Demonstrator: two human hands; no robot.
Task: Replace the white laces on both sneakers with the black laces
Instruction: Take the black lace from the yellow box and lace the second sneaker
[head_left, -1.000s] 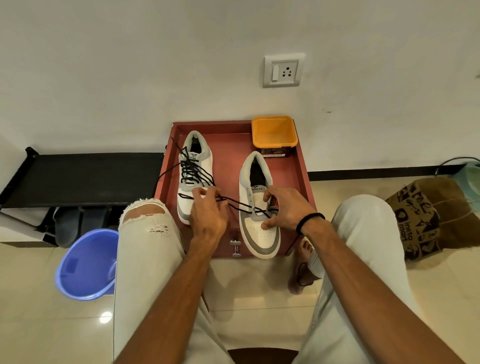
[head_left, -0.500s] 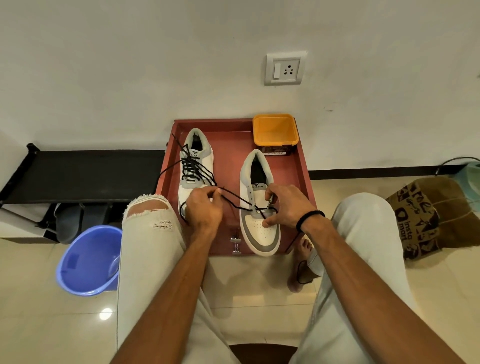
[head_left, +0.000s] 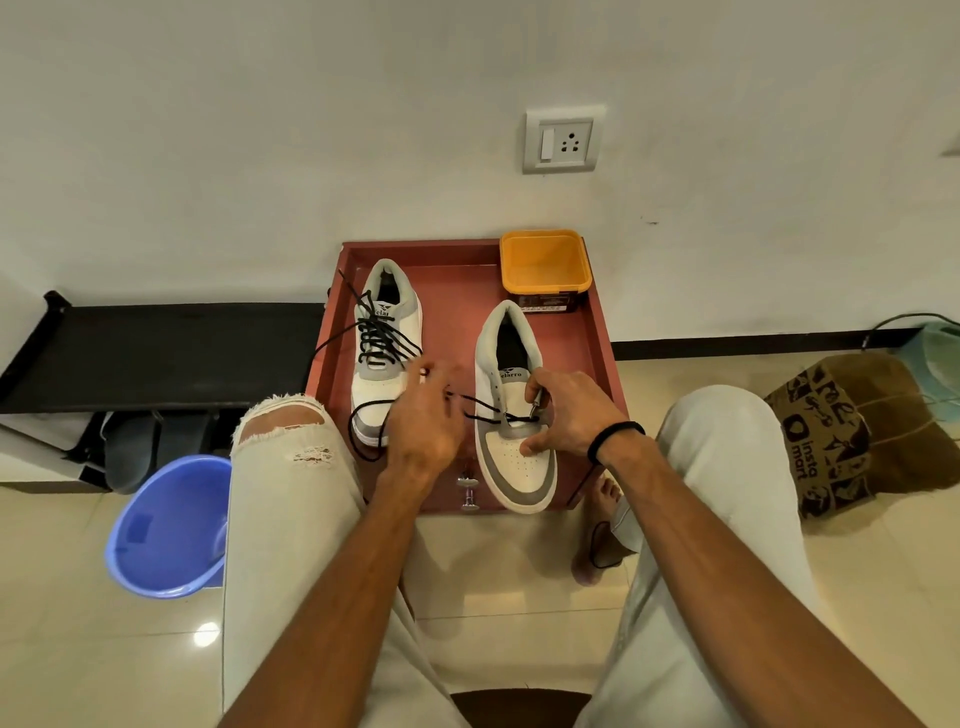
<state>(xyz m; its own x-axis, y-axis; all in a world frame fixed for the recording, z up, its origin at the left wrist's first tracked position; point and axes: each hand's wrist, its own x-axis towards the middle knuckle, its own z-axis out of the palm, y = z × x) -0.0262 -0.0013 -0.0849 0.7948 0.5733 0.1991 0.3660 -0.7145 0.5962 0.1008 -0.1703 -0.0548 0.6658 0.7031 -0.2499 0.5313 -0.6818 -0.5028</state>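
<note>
tray (head_left: 457, 291): dull brick red under my shoes
left sneaker (head_left: 387, 358): white with grey panels, black lace (head_left: 384, 335) crossed up the front
right sneaker (head_left: 517, 457): white toe with small punched dots, grey band and collar, black inside
lace I am threading (head_left: 480, 408): black
tub (head_left: 545, 267): orange-yellow, dark label on the side
bucket (head_left: 166, 530): bright blue
my trousers (head_left: 291, 519): pale off-white, frayed rips at my left knee
band on my right wrist (head_left: 615, 436): black
paper bag (head_left: 852, 436): brown with black print
floor tiles (head_left: 104, 649): glossy cream
</note>
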